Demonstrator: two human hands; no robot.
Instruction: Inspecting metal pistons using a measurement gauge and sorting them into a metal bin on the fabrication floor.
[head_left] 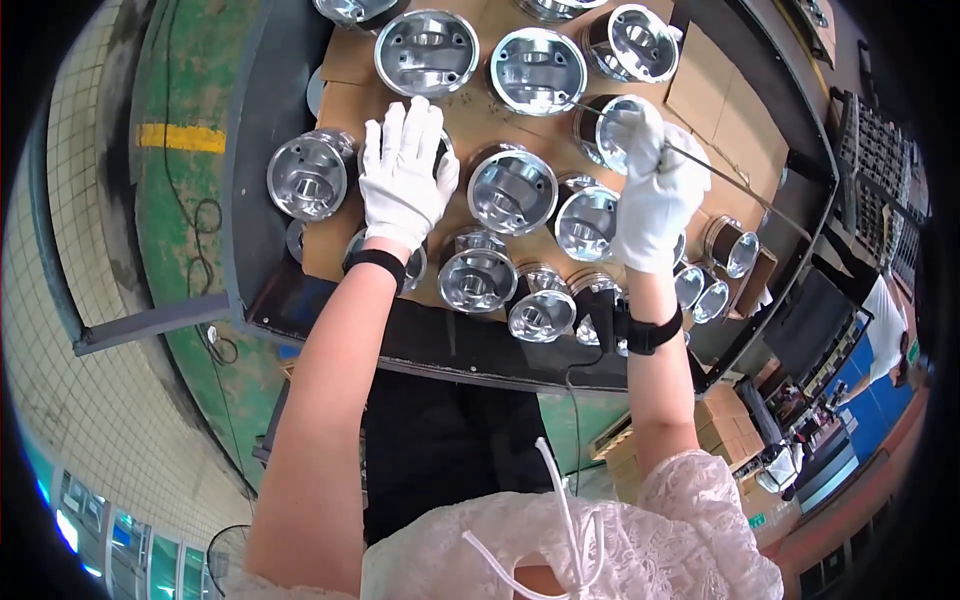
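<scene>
Shiny metal pistons stand crown down on a brown cardboard sheet, their hollow insides facing up. My left hand (405, 180), in a white glove, lies with fingers stretched over one piston and hides most of it. Beside it to the left sits another piston (308, 178). My right hand (662, 190), also gloved, is closed round a thin metal rod (745, 185). The rod slants up and left, and its far end reaches the rim of a piston (538, 72) at the back. Under my right hand, one piston (605, 130) is partly covered.
A dark metal frame edge (450, 358) borders the cardboard (690, 110). More pistons (478, 280) crowd the near side. A cable hangs from my right wrist strap (652, 332). Cardboard boxes (725, 425) stand on the floor at right, and a person (882, 325) is farther off.
</scene>
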